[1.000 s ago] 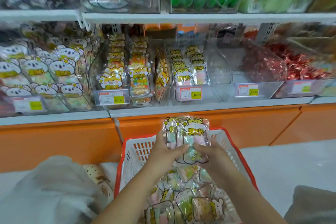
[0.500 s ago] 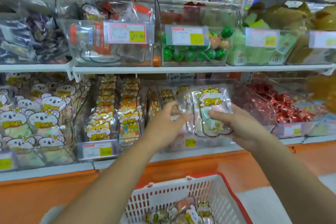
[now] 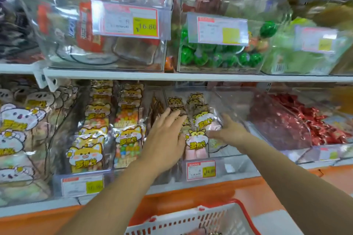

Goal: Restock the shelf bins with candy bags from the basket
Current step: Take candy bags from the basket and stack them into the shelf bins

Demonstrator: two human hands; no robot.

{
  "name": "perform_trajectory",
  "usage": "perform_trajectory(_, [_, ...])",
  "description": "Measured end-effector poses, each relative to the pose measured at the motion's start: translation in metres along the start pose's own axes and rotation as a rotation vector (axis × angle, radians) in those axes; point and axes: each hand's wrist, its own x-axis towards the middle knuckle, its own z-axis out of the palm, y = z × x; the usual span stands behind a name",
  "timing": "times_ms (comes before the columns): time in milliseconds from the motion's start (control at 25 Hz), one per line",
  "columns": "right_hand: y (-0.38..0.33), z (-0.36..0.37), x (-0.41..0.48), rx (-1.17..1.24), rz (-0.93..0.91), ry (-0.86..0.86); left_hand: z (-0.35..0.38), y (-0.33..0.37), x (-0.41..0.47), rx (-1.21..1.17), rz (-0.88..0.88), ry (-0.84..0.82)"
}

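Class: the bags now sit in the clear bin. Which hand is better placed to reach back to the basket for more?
Probably the left hand: it lies flat and open, while the right hand is curled around the candy bags.

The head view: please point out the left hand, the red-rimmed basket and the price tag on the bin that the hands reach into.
left hand [image 3: 168,139], head view, on the back of the hand.
red-rimmed basket [image 3: 241,207], head view, on its red rim.
price tag [image 3: 201,170], head view, on the middle of the label.
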Motion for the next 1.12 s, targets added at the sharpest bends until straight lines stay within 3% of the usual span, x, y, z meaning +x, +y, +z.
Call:
perform_trajectory(240, [-0.014, -0.014, -0.002, -0.354, -0.280, 0.161, 0.001, -0.002, -0.003, -0.073, 0.007, 0.020])
perform_trajectory(440, [-0.015, -0.014, -0.005, -0.720, -0.325, -0.133, 0.000, -0.001, -0.005, -0.100, -0.010, 0.030])
perform_trajectory(560, [-0.008, -0.003, 0.001, -0.954, -0.246, -0.147, 0.001, 0.001, -0.006, -0.077, -0.029, 0.029])
perform_trajectory(760, [-0.020, -0.010, 0.019, -0.811, -0.334, -0.153, 0.003, 0.000, -0.006, -0.058, -0.032, 0.031])
perform_trajectory(960, [-0.006, 0.006, 0.025, -1.161, -0.326, -0.100, 0.005, -0.001, -0.004, -0.035, -0.029, 0.047])
perform_trajectory(1120, [-0.014, -0.007, 0.011, -0.928, -0.329, -0.138, 0.006, -0.001, -0.005, -0.021, -0.017, 0.060])
